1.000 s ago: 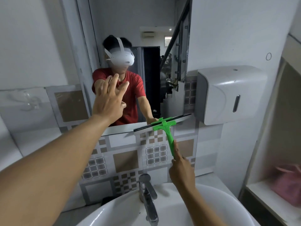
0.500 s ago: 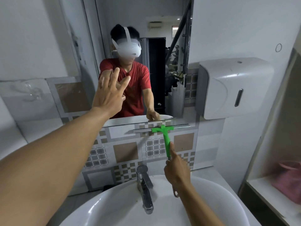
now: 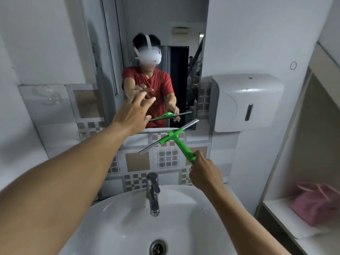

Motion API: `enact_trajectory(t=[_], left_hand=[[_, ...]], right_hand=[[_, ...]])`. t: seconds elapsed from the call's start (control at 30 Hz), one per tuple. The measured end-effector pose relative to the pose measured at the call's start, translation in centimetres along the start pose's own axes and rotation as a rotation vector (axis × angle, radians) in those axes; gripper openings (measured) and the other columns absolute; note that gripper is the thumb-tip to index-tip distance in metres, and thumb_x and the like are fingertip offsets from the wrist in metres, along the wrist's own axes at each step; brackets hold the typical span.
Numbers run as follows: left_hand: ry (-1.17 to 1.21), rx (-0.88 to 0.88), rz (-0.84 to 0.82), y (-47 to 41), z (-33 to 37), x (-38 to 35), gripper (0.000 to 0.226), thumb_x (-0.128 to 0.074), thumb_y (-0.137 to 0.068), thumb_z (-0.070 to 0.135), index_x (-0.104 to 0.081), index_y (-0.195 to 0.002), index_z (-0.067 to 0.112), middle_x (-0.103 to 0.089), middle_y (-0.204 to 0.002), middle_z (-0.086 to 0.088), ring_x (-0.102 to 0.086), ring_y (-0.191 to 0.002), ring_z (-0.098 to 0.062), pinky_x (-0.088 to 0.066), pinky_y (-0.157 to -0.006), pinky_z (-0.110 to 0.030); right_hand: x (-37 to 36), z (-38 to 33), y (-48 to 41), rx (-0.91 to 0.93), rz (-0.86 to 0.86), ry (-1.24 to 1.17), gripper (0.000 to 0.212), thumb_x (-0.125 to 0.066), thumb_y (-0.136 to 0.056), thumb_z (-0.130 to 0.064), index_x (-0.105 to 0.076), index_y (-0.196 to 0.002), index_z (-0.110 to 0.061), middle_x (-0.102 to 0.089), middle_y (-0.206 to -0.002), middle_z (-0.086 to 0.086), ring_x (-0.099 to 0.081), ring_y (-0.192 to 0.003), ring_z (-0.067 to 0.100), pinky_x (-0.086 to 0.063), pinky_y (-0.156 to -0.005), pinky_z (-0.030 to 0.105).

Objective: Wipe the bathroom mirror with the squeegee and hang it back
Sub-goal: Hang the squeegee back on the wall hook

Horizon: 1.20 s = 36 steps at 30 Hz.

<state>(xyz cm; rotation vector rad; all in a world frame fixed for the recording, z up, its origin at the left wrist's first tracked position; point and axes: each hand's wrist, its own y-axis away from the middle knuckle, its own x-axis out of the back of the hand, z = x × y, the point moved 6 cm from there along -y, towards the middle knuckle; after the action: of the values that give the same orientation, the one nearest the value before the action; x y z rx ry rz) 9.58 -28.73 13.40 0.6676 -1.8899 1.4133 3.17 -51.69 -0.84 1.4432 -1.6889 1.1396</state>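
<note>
While right hand [image 3: 206, 173] grips, T-shaped green squeegee [image 3: 174, 138] tilts

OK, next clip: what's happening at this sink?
A person stands at a white washbasin facing a wall mirror. The right hand grips the end of a green plastic squeegee; its blade is tilted and sits at the mirror's lower edge, mostly over the patterned tiles. The left hand, fingers spread and empty, reaches toward the glass. Contact can't be confirmed.
</note>
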Motion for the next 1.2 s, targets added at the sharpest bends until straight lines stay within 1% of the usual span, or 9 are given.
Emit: enact_trajectory(t=[0.27,0.4,0.5,0.57,0.63,0.73,0.83,0.97,1.2], left_hand=[[0.083,-0.441,-0.042,5.5,10.2,3.3,0.037,-0.057,-0.093,0.022,-0.066,-0.127,0.011,-0.073,-0.118,-0.006,-0.066,-0.11,-0.024,-0.056,-0.096,-0.04],[0.131,-0.329,-0.096,6.4,11.1,5.0,0.02,-0.057,-0.099,0.025,-0.064,-0.117,0.02,-0.07,-0.087,-0.002,-0.067,-0.078,-0.023,-0.06,-0.064,-0.04],[0.234,-0.209,-0.11,6.6,10.8,6.2,0.024,-0.064,-0.094,0.018,-0.069,-0.116,0.025,-0.075,-0.091,0.002,-0.07,-0.08,-0.018,-0.061,-0.071,-0.041],[0.299,-0.108,-0.125,6.9,10.1,6.8,0.026,-0.067,-0.093,0.016,-0.072,-0.116,0.026,-0.077,-0.093,0.003,-0.071,-0.081,-0.016,-0.061,-0.076,-0.041],[0.343,0.0,-0.132,7.6,8.9,7.3,0.029,-0.068,-0.093,0.018,-0.071,-0.121,0.025,-0.077,-0.096,0.001,-0.07,-0.08,-0.016,-0.059,-0.079,-0.037],[0.42,0.144,-0.123,9.3,6.8,7.8,0.032,-0.067,-0.094,0.021,-0.069,-0.126,0.023,-0.076,-0.094,0.001,-0.063,-0.069,-0.008,-0.052,-0.069,-0.026],[0.513,0.251,-0.135,11.2,4.9,7.8,0.032,-0.069,-0.092,0.022,-0.07,-0.124,0.024,-0.076,-0.096,0.002,-0.067,-0.077,-0.012,-0.059,-0.078,-0.037],[0.589,0.319,-0.155,12.8,3.0,7.6,0.035,-0.075,-0.088,0.02,-0.07,-0.123,0.019,-0.077,-0.107,0.0,-0.067,-0.084,-0.011,-0.055,-0.084,-0.03],[0.82,0.433,-0.124,13.9,-1.9,7.6,0.033,-0.068,-0.093,0.025,-0.068,-0.125,0.015,-0.075,-0.115,-0.004,-0.072,-0.099,-0.019,-0.057,-0.094,-0.042]], right_hand=[[8.9,-3.0,0.0,0.313,0.091,0.253,0.016,-0.053,-0.094,-0.008,-0.055,-0.109,-0.014,-0.064,-0.086,0.007,-0.067,-0.075,0.03,-0.06,-0.069,0.046],[11.2,-4.7,0.8,0.445,0.101,0.268,0.014,-0.057,-0.095,-0.01,-0.06,-0.106,-0.017,-0.068,-0.085,0.006,-0.068,-0.071,0.028,-0.062,-0.068,0.046],[12.4,-5.7,1.4,0.507,0.111,0.247,0.01,-0.059,-0.096,-0.016,-0.062,-0.105,-0.019,-0.069,-0.085,0.004,-0.067,-0.072,0.024,-0.061,-0.073,0.046],[13.7,-5.8,1.6,0.502,0.157,0.196,0.01,-0.064,-0.095,-0.025,-0.064,-0.103,-0.02,-0.071,-0.091,0.002,-0.067,-0.088,0.025,-0.053,-0.092,0.053],[15.3,-5.5,1.4,0.463,0.251,0.166,0.03,-0.067,-0.091,-0.038,-0.063,-0.114,-0.019,-0.068,-0.11,0.006,-0.058,-0.114,0.03,-0.039,-0.106,0.061],[17.0,-5.1,1.0,0.372,0.329,-0.075,0.056,-0.064,-0.09,-0.049,-0.054,-0.136,-0.019,-0.056,-0.13,0.013,-0.054,-0.116,0.034,-0.049,-0.098,0.056],[16.3,-6.6,0.6,0.317,0.189,-0.494,0.044,-0.066,-0.094,-0.035,-0.058,-0.133,-0.016,-0.066,-0.116,0.011,-0.068,-0.089,0.023,-0.06,-0.075,0.041],[14.4,-10.0,0.0,0.254,0.076,-0.926,0.043,-0.072,-0.09,-0.007,-0.057,-0.13,-0.013,-0.063,-0.117,0.015,-0.072,-0.089,0.026,-0.065,-0.076,0.044],[10.2,-19.8,-1.2,0.369,-0.109,-1.063,0.046,-0.076,-0.082,0.004,-0.051,-0.109,-0.022,-0.065,-0.111,0.016,-0.072,-0.095,0.03,-0.065,-0.072,0.049]])
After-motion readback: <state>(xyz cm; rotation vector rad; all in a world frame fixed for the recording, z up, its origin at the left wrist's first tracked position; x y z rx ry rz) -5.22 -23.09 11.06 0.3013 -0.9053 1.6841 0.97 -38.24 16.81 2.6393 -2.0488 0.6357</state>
